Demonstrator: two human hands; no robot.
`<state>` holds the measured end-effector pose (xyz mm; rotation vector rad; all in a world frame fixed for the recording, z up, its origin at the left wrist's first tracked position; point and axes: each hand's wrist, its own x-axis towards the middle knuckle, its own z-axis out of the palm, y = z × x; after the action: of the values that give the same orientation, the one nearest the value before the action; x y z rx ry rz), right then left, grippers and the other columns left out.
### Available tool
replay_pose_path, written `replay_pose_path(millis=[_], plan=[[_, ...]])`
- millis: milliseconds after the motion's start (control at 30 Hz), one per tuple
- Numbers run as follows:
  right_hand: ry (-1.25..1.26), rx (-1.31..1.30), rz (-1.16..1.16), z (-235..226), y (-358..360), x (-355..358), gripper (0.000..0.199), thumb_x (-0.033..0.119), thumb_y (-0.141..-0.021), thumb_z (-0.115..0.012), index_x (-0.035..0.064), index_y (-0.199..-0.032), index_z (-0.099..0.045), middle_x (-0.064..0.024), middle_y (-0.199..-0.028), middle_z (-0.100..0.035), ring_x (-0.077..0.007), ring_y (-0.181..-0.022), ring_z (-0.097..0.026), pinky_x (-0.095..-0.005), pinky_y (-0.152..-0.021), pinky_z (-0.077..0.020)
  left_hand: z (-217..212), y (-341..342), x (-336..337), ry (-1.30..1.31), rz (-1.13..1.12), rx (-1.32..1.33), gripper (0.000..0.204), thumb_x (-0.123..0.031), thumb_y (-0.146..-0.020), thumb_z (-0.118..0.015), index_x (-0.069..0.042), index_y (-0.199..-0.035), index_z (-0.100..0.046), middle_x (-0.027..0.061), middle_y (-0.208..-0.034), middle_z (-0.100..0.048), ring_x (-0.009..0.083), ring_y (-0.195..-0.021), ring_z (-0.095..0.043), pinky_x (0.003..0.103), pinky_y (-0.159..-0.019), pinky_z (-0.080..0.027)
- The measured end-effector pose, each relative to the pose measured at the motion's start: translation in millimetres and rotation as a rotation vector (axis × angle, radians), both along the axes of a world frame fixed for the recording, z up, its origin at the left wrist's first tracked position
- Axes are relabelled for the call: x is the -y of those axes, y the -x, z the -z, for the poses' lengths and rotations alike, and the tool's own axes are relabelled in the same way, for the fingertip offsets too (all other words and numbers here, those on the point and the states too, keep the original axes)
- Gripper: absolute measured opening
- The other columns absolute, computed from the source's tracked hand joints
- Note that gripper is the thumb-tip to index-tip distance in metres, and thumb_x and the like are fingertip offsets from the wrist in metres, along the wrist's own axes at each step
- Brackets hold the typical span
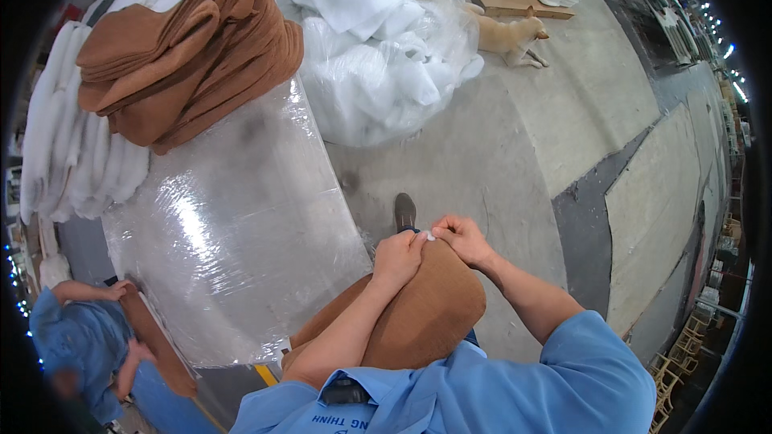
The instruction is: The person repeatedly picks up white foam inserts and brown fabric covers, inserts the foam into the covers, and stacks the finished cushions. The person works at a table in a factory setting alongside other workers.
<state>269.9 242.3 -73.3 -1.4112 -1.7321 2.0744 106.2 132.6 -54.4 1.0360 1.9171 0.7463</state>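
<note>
A plastic-covered table (241, 217) fills the left-centre from where I stand, stacked brown covers (193, 48) at upper left. At lower centre lies a brown cushion (430, 305); the left hand (398, 259) and right hand (461, 238) pinch its tip beside a white scrap (430, 235).

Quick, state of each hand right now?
Left hand: closed, holding the brown fabric piece.
Right hand: closed at its edge; whether it pinches the white bit can't be told.
</note>
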Motion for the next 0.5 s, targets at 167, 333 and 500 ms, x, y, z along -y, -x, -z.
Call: replay_pose_path(millis=[167, 333, 500], plan=[[0.557, 0.108, 0.124, 19.9, 6.2, -7.7, 0.018, 0.019, -0.101, -0.071, 0.004, -0.093, -0.068, -0.0029, -0.084, -0.067, -0.0128, -0.072, -0.062, -0.0304, -0.066, -0.0512, 13.6, 4.0, -5.4, 0.136, -0.019, 0.076, 0.049, -0.04, -0.103, -0.058, 0.003, -0.083, -0.068, 0.0254, -0.081, -0.068, 0.0448, -0.078, -0.067, 0.051, -0.071, -0.05], [0.855, 0.117, 0.111, 38.4, 9.1, -10.3, 0.014, 0.017, -0.101, -0.07, 0.0037, -0.097, -0.069, -0.0033, -0.087, -0.071, -0.0137, -0.073, -0.068, -0.0312, -0.064, -0.0562, 32.6, 10.0, -3.8, 0.203, -0.014, 0.167, 0.05, -0.041, -0.104, -0.057, 0.004, -0.085, -0.069, 0.0263, -0.081, -0.068, 0.0442, -0.078, -0.068, 0.05, -0.072, -0.05], [1.139, 0.065, 0.145, 63.1, 7.9, 1.2, 0.017, 0.02, -0.102, -0.069, 0.0028, -0.103, -0.07, -0.006, -0.093, -0.075, -0.0156, -0.078, -0.073, -0.0336, -0.068, -0.0606, 46.3, 12.9, -3.2, 0.25, -0.026, 0.217, 0.05, -0.042, -0.103, -0.057, 0.004, -0.086, -0.07, 0.0264, -0.082, -0.069, 0.0442, -0.08, -0.068, 0.05, -0.073, -0.05]])
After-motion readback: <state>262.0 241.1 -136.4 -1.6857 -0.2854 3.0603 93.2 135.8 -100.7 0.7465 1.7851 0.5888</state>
